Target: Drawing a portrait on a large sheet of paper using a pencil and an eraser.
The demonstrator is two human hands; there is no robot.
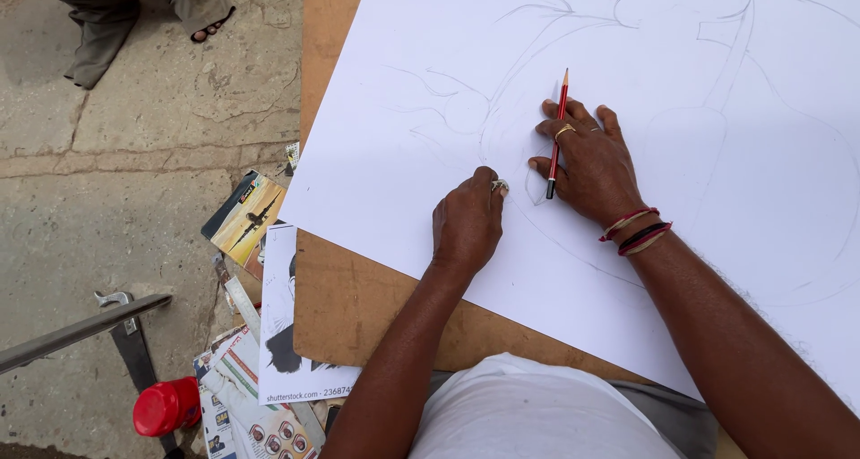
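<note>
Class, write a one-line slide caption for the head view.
Left hand rubs an eraser on the sketch paper; right hand holds a red pencil.

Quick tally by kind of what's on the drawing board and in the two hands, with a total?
Sheets of white paper: 1
Red pencils, in the right hand: 1
Small pale erasers, pinched by the left hand: 1
Brown boards under the paper: 1
Total: 4

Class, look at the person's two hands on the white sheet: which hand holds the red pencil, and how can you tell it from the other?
The right hand holds the red pencil; it wears a ring and wrist bands. The left hand pinches a small whitish piece instead.
</note>
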